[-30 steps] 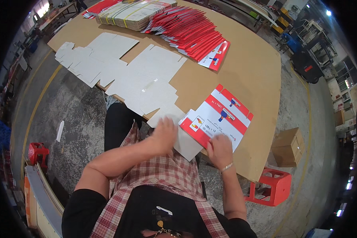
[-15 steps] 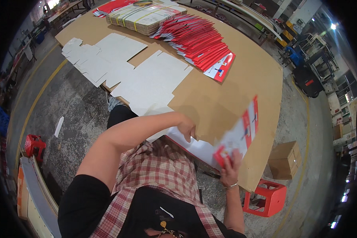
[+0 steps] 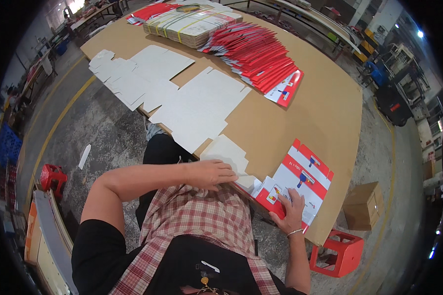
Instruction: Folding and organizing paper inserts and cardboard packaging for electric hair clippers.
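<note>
In front of me, at the near edge of the table, lies a red and white printed carton blank (image 3: 310, 179) with notched edges. My right hand (image 3: 291, 211) rests on its near part, fingers spread. My left hand (image 3: 209, 174) lies flat, fingers stretched out, across the near end of a white cardboard flap (image 3: 226, 150). A narrow pale strip by the table edge links the two areas; whether it is all one sheet I cannot tell. Further left, plain white unfolded carton blanks (image 3: 202, 105) overlap one another, unprinted side up.
A fanned row of red folded cartons (image 3: 261, 56) spreads over the table's far side. Beside it sits a strapped bundle of flat cardboard (image 3: 192, 24). Red plastic stools (image 3: 337, 253) stand at right and left on the floor. A brown cardboard box (image 3: 364, 206) is right of the table.
The printed blank, raised and tilted in my right hand before, now lies flat on the table. My left hand has gone from bent fingers at the sheet's edge to lying flat. The view has shifted slightly.
</note>
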Tool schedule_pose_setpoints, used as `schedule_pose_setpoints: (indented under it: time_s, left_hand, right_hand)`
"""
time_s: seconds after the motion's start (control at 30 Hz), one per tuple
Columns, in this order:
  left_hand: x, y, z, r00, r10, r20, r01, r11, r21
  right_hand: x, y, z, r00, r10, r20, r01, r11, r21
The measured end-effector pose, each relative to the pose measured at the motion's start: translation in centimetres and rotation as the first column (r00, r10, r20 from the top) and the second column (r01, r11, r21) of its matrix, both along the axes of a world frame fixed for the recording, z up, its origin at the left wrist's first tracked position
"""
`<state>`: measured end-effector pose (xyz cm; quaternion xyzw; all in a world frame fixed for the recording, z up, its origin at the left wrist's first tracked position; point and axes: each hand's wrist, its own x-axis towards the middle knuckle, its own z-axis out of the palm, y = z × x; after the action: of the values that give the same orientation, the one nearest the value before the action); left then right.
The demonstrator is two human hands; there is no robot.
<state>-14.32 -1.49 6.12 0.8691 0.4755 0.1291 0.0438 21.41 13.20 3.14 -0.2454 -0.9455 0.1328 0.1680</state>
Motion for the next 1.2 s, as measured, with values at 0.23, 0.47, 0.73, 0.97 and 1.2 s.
schedule_pose_setpoints:
  time_s: [0.23,0.47,0.73,0.97,1.2]
  left_hand:
    - [-1.6,1.6,-1.7,0.992,0.088,0.090,-0.056,0.949,-0.311]
    - [0.3,4.4,-0.7,0.451,0.569,0.688,-0.748,0.661,-0.056]
    - [3.4,6.7,-5.6,-0.325,0.604,0.728,-0.337,0.645,-0.686]
    - [4.6,6.2,-2.6,0.974,0.156,0.165,-0.138,0.984,-0.116]
    - [6.1,6.4,-4.3,0.971,0.236,-0.028,-0.237,0.972,-0.011]
  right_hand:
    - [0.2,-0.2,-0.8,0.998,-0.031,0.057,0.031,1.000,0.002]
    - [-1.2,-0.3,-1.2,0.999,-0.009,0.045,0.011,0.999,-0.041]
    - [-1.1,-0.9,-0.6,0.998,0.048,-0.036,-0.051,0.994,-0.101]
    - [-2.3,-1.9,0.2,0.977,0.042,0.207,-0.053,0.998,0.046]
    - [-2.1,-2.4,0.7,0.974,0.041,0.225,-0.050,0.998,0.034]
